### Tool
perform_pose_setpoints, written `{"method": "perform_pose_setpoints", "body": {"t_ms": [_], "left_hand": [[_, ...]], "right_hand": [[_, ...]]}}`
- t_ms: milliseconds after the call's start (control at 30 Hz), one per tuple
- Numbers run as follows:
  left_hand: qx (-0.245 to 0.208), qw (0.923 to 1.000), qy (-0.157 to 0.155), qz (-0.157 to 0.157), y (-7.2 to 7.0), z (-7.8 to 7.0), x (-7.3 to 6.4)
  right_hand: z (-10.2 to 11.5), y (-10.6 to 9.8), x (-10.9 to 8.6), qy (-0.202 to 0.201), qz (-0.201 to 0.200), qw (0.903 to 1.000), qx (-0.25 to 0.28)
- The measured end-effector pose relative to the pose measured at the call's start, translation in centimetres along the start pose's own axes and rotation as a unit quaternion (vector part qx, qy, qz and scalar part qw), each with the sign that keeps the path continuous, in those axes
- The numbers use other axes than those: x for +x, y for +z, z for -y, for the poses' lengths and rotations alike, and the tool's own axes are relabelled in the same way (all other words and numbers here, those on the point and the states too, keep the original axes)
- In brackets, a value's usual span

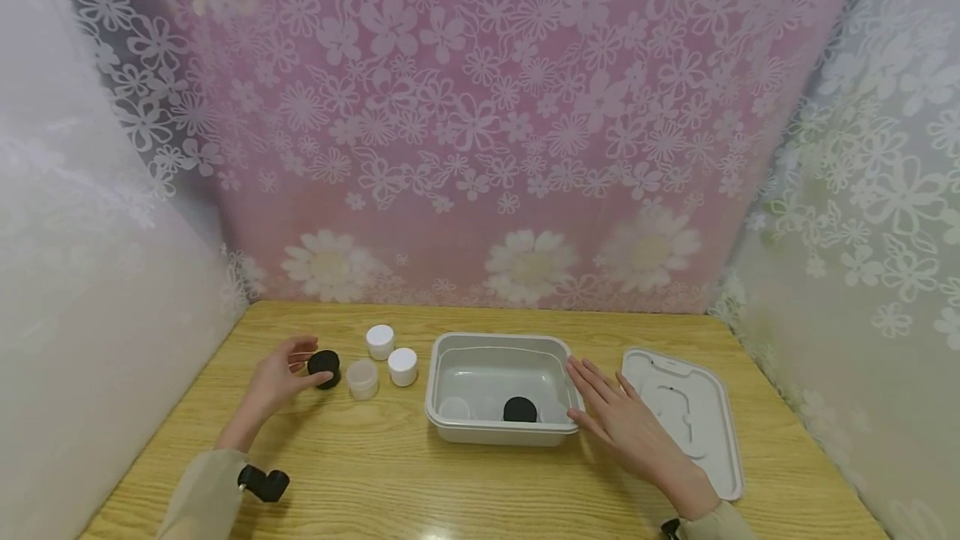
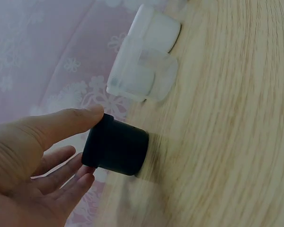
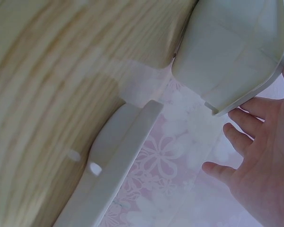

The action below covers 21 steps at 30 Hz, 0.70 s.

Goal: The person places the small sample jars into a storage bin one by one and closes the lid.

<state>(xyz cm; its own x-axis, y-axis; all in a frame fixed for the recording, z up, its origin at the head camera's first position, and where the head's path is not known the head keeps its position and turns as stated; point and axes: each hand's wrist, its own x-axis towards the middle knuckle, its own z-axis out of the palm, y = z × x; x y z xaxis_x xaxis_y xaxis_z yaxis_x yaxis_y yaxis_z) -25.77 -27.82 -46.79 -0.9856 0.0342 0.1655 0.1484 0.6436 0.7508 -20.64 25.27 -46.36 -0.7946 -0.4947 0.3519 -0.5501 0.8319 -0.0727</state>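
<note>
My left hand [image 1: 274, 377] has its thumb and fingertips on opposite sides of a small black jar [image 2: 117, 146], pinching it by the lid. The jar's base is close to the wooden table. Just right of it stand a translucent jar [image 1: 362, 380] and two white jars, one further back [image 1: 380, 342] and one nearer [image 1: 402, 367]. My right hand [image 1: 626, 426] rests its straight fingers against the right rim of a grey-white plastic box [image 1: 501, 436]. Inside the box lie a black-lidded jar [image 1: 520, 410] and a pale round jar [image 1: 454, 408], partly hidden by the front wall.
A grey-white box lid [image 1: 716, 432] lies on the table at the right, partly behind my right forearm. The wooden table [image 1: 360, 473] ends at a pink flowered curtain [image 1: 480, 148] at the back, with pale sheets on both sides.
</note>
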Motion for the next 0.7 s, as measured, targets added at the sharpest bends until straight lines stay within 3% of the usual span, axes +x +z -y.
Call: {"method": "perform_pose_setpoints", "body": {"t_ms": [333, 500, 700], "left_hand": [[0.008, 0.999, -0.039, 0.019, 0.4, 0.7, 0.4], [0.012, 0.999, -0.043, 0.0, 0.2, 0.5, 0.3], [0.015, 0.999, -0.034, -0.024, -0.4, -0.8, 0.4]], "right_hand": [[0.0, 0.0, 0.1, -0.005, -0.004, 1.0, 0.002], [0.0, 0.0, 0.0, -0.007, -0.006, 1.0, 0.002], [0.0, 0.0, 0.0, -0.005, -0.007, 1.0, -0.001]]}}
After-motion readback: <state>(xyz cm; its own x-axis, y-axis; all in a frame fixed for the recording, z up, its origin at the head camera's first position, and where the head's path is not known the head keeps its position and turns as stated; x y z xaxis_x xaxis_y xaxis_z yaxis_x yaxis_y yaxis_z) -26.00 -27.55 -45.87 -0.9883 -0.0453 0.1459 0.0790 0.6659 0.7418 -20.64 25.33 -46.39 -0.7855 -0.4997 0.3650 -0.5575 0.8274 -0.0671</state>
